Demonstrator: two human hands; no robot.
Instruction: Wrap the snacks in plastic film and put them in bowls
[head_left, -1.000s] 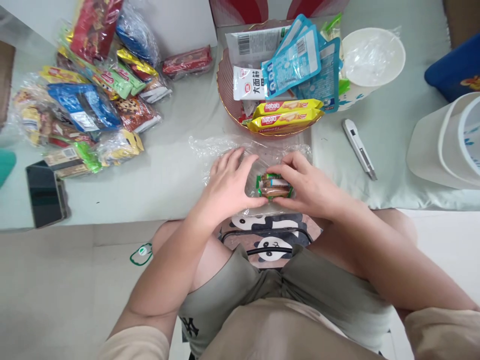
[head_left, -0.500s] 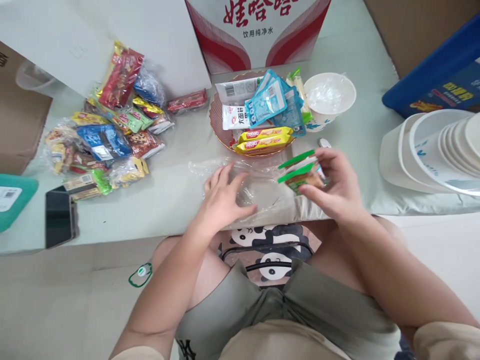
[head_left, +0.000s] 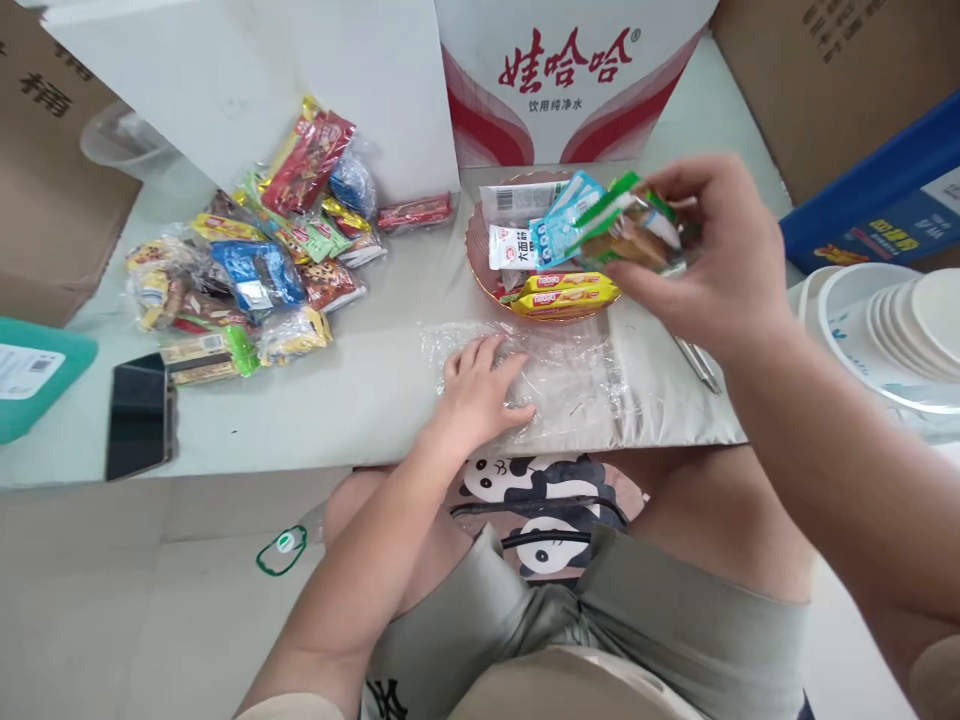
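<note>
My right hand (head_left: 716, 255) grips green-edged snack packets (head_left: 626, 235) with brownish contents, held over the right side of a gold-rimmed plate (head_left: 480, 265). On the plate lie yellow nabati wafer packs (head_left: 566, 295), blue sachets (head_left: 562, 225), a white packet with Chinese print (head_left: 511, 247) and a white-grey packet (head_left: 517, 200). The packets and hand hide the plate's right part. My left hand (head_left: 484, 390), fingers spread, rests on a crumpled clear plastic bag (head_left: 574, 375) in front of the plate.
A pile of wrapped snacks (head_left: 259, 275) lies at the left, with a phone (head_left: 139, 415) and a teal container (head_left: 41, 375) nearer the edge. A white and red carton (head_left: 570, 80) stands behind the plate. White tubs and cups (head_left: 885, 320) stand right, before a blue box (head_left: 862, 220).
My right hand has lifted the green-edged packets up and away from me, over the plate's right side. My left hand stays on the clear bag. The camera view has shifted.
</note>
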